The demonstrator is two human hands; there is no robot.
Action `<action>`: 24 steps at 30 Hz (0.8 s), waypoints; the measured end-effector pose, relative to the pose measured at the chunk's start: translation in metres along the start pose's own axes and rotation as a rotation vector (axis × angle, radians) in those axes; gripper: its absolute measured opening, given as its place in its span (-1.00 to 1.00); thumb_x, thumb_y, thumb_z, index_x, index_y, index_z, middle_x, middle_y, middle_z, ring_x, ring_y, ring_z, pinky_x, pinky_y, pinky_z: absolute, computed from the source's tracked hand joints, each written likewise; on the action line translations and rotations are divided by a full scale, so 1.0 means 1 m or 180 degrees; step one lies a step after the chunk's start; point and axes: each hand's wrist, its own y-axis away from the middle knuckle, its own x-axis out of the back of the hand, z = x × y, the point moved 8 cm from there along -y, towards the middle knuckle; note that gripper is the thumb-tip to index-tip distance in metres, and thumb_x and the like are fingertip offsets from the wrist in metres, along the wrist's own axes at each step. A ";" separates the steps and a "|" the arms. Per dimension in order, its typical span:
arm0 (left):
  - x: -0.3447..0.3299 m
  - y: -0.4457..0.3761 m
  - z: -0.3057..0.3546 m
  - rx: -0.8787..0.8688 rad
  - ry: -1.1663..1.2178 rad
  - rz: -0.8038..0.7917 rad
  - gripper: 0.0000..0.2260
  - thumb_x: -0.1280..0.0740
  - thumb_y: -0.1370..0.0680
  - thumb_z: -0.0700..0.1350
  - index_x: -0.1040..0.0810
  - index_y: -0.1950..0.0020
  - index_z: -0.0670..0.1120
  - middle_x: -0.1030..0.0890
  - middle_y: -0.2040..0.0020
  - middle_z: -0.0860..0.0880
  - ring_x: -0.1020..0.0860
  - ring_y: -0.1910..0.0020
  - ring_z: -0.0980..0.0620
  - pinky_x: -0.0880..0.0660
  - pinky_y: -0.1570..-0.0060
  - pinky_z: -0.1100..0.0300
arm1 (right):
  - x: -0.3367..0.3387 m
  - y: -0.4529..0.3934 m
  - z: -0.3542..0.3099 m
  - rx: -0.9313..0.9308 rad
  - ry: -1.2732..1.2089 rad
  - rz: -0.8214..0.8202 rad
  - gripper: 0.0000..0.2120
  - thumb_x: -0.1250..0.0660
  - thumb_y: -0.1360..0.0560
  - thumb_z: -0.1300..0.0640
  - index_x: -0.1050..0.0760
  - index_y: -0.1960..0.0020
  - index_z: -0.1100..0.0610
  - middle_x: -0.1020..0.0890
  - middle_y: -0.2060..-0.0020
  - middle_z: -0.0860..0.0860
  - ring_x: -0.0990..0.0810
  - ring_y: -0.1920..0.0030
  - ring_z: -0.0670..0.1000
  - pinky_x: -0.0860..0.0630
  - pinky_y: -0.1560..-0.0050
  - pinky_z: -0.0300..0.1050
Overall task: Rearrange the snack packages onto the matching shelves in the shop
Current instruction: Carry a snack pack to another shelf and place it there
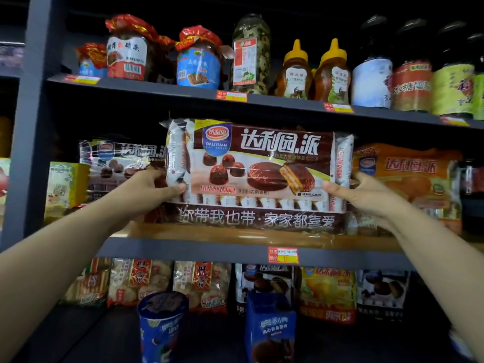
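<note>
Pie pack (259,163), one, gripped by two hands.

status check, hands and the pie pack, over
Left hand and right hand grip the chocolate pie pack at its ends. Pack at middle shelf. Nothing blocking.

Large brown plastic multipack of chocolate pies (259,166): upright, long side horizontal, front facing camera, white Chinese lettering, blue-and-red logo at upper left, pie pictures in centre, row of white-wrapped single pies visible along bottom and both ends. Sits at middle shelf (209,251), lower edge just above shelf front, held at both ends.
</note>
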 end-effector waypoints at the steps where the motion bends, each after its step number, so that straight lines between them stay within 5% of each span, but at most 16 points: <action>1: 0.001 -0.002 -0.001 0.0002 -0.0066 0.0007 -0.78 -0.37 -0.49 0.05 -0.50 0.02 -0.07 -0.62 0.16 -0.06 -0.59 0.13 -0.07 -0.46 0.20 0.12 | -0.001 0.002 0.000 -0.0004 0.0116 0.0005 0.16 -0.46 0.12 -0.50 -0.35 -0.37 0.02 -0.57 -0.22 0.02 -0.59 -0.12 0.08 -0.52 -0.20 0.12; 5: -0.001 -0.005 -0.009 0.0260 -0.0057 -0.0198 -0.44 -0.37 -0.42 0.22 -0.43 -0.25 -0.13 -0.58 -0.11 -0.09 -0.55 -0.09 -0.09 -0.47 -0.16 -0.01 | -0.010 0.010 -0.004 0.0115 0.0134 -0.0091 -0.13 -0.39 -0.19 -0.38 -0.31 -0.34 0.07 -0.46 -0.34 0.04 -0.48 -0.25 0.08 -0.42 -0.29 0.12; 9: 0.002 -0.002 -0.013 0.0429 -0.0029 -0.0175 -0.20 -0.39 -0.27 0.32 -0.35 -0.35 -0.13 -0.48 -0.27 -0.20 -0.48 -0.20 -0.19 -0.40 -0.25 -0.16 | -0.011 0.013 0.002 0.0064 0.0271 -0.0057 0.18 -0.33 0.01 -0.55 -0.23 -0.43 0.09 -0.43 -0.36 0.05 -0.45 -0.29 0.08 -0.42 -0.29 0.13; 12: -0.002 -0.001 -0.008 0.0350 0.0013 -0.0107 -0.40 -0.36 -0.36 0.20 -0.41 -0.26 -0.16 -0.51 -0.18 -0.21 -0.49 -0.10 -0.17 -0.44 -0.14 -0.06 | -0.014 0.018 0.003 0.0037 0.0293 -0.0008 0.14 -0.33 -0.02 -0.55 -0.26 -0.41 0.10 -0.46 -0.33 0.02 -0.46 -0.28 0.07 -0.43 -0.27 0.11; 15: -0.007 -0.001 -0.004 0.0141 -0.0206 -0.0002 -0.81 -0.27 -0.54 0.03 -0.44 0.07 -0.09 -0.49 0.05 -0.18 -0.44 0.17 -0.08 -0.35 0.20 0.09 | -0.018 0.020 0.006 0.0070 0.0102 0.0030 -0.28 -0.36 -0.32 -0.35 -0.37 -0.32 0.05 -0.51 -0.21 -0.03 -0.47 -0.19 0.04 -0.41 -0.20 0.00; 20: -0.004 0.005 -0.001 0.0152 -0.0644 0.0038 -0.57 -0.20 -0.51 0.25 -0.38 0.02 -0.14 -0.42 0.12 -0.09 -0.41 0.14 -0.06 -0.34 0.19 0.11 | -0.010 0.024 -0.001 0.0301 0.0244 0.0503 -0.37 -0.37 -0.41 -0.24 -0.34 -0.36 0.04 -0.51 -0.26 0.01 -0.49 -0.20 0.05 -0.41 -0.11 -0.07; 24: -0.008 0.006 0.004 0.0056 -0.0947 -0.0173 -0.55 -0.13 -0.50 0.29 -0.32 0.28 -0.09 -0.36 0.28 -0.11 -0.33 0.31 0.01 -0.23 0.35 0.20 | -0.009 0.030 -0.007 0.0495 0.0413 0.0661 -0.36 -0.35 -0.44 -0.20 -0.29 -0.40 0.08 -0.45 -0.32 0.01 -0.43 -0.30 0.08 -0.37 -0.13 -0.09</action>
